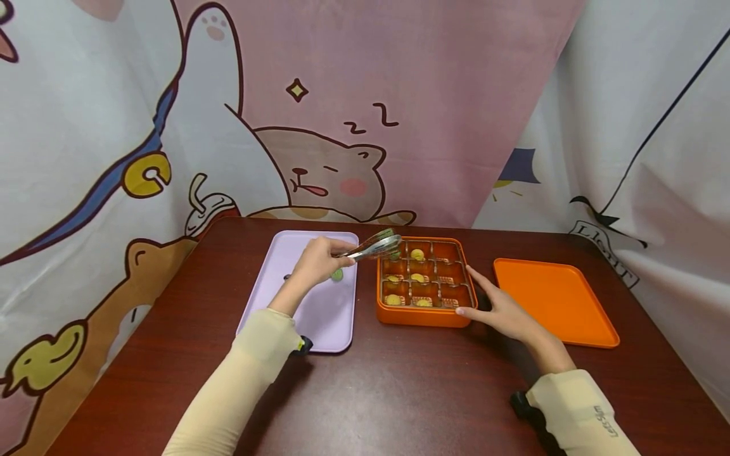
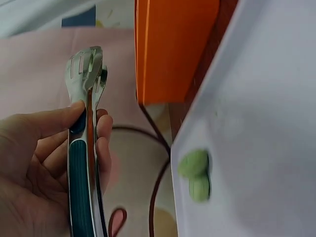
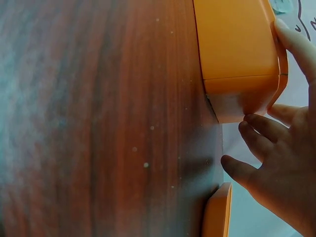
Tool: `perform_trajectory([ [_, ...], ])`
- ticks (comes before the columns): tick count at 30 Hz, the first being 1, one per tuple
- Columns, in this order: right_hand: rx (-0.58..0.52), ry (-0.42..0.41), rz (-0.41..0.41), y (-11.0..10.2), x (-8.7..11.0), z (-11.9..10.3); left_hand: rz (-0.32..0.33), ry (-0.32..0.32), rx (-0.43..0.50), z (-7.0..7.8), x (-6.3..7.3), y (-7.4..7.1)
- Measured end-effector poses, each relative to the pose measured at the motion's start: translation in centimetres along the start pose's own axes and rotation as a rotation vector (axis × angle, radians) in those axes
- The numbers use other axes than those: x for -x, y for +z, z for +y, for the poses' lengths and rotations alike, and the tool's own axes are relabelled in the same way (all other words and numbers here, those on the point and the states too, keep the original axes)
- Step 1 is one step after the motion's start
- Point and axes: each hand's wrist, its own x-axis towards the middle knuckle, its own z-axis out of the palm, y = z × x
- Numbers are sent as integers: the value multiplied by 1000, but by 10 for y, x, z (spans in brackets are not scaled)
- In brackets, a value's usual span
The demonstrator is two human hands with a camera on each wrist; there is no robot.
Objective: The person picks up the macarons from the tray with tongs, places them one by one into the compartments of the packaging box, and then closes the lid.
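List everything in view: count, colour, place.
tongs: one, silver with dark green grip, over the box's left edge
box: one, orange, nine compartments, table centre
yellow pieces: about five, in compartments
tray: one, lilac, left of box
green pieces: two, on tray
lid: one, orange, right of box
table: one, dark red-brown wood
left hand: grips tongs
right hand: straight fingers against box's right side

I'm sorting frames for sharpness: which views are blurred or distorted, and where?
Head view: sharp centre, edges bowed by the wide lens, soft shadows under the orange box. Left wrist view: tongs fairly sharp, green pieces on the lilac tray soft. Right wrist view: table smeared, right hand soft.
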Motion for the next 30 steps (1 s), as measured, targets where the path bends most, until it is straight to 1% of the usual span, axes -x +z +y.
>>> perform_trajectory([
  [5,7,8,-4,-2,-1,-1,-46,51,17,21,-2,17],
  [8,10,4,-3,-3,0,-2,-71,83,7,33,-2,27],
  [11,14,8,0,-4,1,-2,-112,109,-1,43,0,38],
  [17,13,21,-1,-2,2,-1,-219,144,-10,58,6,58],
  [20,9,16,3,0,3,-1,-267,155,-16,60,10,65],
  [22,3,11,3,1,3,-2,-286,157,-17,61,11,68],
  [24,-1,11,0,1,3,-3,-291,152,-8,60,11,68],
  [27,-11,3,2,1,3,-3,-274,147,18,58,8,64],
  [30,-7,5,3,0,2,-4,-242,147,31,52,6,55],
])
